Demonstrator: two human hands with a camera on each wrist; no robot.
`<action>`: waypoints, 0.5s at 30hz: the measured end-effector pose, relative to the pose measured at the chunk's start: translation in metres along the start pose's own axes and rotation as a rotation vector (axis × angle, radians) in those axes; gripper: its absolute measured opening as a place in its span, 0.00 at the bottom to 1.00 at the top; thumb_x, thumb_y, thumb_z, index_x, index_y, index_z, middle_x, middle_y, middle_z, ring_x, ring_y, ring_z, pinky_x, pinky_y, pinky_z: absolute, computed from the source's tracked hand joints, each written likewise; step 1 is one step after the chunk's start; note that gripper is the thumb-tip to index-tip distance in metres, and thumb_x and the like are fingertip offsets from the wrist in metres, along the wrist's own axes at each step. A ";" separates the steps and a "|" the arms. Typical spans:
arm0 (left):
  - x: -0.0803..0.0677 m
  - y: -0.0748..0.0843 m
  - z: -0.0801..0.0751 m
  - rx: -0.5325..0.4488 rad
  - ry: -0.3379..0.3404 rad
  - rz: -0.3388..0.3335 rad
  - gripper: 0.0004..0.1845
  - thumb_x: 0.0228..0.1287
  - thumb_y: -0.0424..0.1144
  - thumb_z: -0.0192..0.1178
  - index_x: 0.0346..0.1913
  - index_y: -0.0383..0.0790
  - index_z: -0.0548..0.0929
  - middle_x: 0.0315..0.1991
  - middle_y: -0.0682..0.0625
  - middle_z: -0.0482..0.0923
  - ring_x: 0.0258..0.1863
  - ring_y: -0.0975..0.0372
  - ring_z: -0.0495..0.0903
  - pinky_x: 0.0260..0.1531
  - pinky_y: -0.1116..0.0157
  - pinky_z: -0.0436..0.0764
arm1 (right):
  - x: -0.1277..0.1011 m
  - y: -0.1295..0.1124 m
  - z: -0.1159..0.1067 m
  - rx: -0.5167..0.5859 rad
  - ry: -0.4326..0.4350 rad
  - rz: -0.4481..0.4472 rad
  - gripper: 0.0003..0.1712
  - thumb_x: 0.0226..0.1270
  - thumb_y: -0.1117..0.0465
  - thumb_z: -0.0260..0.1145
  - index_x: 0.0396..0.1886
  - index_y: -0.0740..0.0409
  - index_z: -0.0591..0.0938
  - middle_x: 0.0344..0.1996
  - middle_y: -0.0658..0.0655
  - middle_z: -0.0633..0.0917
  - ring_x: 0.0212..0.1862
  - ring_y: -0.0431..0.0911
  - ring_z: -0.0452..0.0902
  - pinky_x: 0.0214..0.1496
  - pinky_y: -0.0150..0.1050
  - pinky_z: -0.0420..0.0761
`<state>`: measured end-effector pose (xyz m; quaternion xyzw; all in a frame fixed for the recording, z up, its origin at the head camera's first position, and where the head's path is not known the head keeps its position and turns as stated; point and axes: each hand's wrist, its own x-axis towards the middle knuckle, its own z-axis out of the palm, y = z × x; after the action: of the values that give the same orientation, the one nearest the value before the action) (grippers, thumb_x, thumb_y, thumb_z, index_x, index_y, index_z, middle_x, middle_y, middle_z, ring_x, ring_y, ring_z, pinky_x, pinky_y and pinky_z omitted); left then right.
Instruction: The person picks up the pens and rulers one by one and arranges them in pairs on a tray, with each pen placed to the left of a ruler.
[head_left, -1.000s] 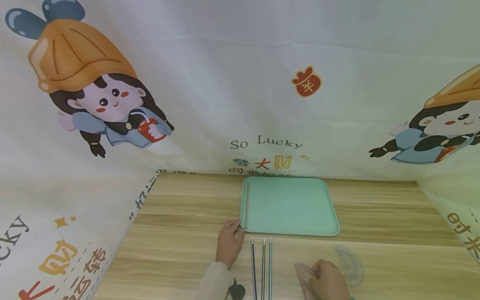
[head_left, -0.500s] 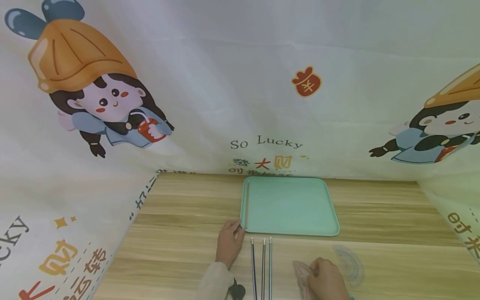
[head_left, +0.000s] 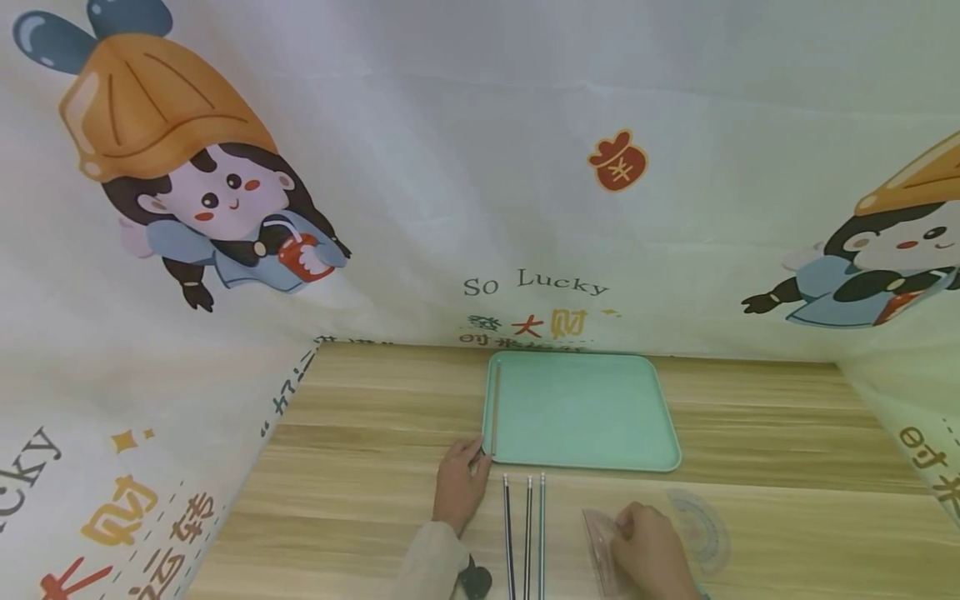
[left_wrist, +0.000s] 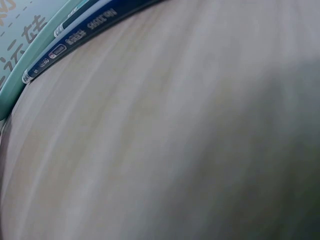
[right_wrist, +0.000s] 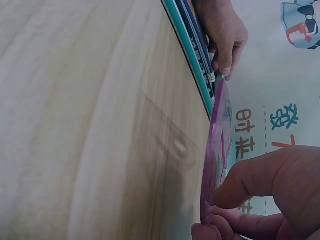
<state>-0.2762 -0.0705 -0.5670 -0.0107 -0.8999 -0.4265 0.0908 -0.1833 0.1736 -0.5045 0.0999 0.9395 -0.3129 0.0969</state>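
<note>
My left hand point(head_left: 459, 482) rests on the wooden table, its relaxed fingers point(right_wrist: 223, 37) reaching the front left corner of the mint green tray point(head_left: 592, 417). A thin wooden pencil point(head_left: 493, 408) lies along the tray's left edge, beside those fingertips. Three pencils point(head_left: 525, 533) lie side by side in front of the tray; the left wrist view shows a dark blue pencil point(left_wrist: 85, 34) up close. My right hand point(head_left: 654, 552) pinches a pink see-through set square point(head_left: 600, 537), which the right wrist view shows tilted up on edge point(right_wrist: 216, 150) between thumb and fingers point(right_wrist: 260, 187).
A clear protractor point(head_left: 703, 527) lies flat just right of my right hand. A small black object point(head_left: 474, 580) sits by my left sleeve at the table's front edge. Printed cloth walls point(head_left: 480, 208) close in the back and both sides.
My right hand has shifted a little left and forward, tipping the pink set square up off the table. The left hand stays where it was.
</note>
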 end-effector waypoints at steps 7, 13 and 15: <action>0.001 -0.001 0.001 -0.006 0.003 0.014 0.20 0.65 0.39 0.59 0.57 0.34 0.78 0.49 0.45 0.79 0.50 0.56 0.79 0.55 0.59 0.81 | 0.004 -0.004 -0.002 -0.014 0.028 -0.029 0.10 0.45 0.72 0.65 0.31 0.69 0.79 0.24 0.56 0.78 0.27 0.45 0.73 0.28 0.39 0.81; 0.001 -0.001 0.001 -0.009 -0.001 0.018 0.20 0.66 0.39 0.59 0.58 0.33 0.77 0.49 0.45 0.79 0.50 0.56 0.79 0.55 0.60 0.81 | 0.006 -0.005 -0.002 -0.003 0.051 -0.076 0.10 0.45 0.72 0.64 0.31 0.69 0.79 0.22 0.55 0.78 0.26 0.44 0.73 0.26 0.37 0.79; 0.001 -0.001 0.001 -0.007 -0.005 0.015 0.20 0.66 0.39 0.59 0.58 0.33 0.77 0.50 0.45 0.79 0.50 0.56 0.79 0.55 0.60 0.81 | 0.006 -0.006 -0.001 -0.004 0.064 -0.099 0.10 0.45 0.72 0.63 0.31 0.69 0.79 0.21 0.55 0.78 0.25 0.44 0.72 0.24 0.36 0.78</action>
<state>-0.2773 -0.0707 -0.5684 -0.0187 -0.8985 -0.4288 0.0919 -0.1908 0.1706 -0.5015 0.0633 0.9466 -0.3120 0.0515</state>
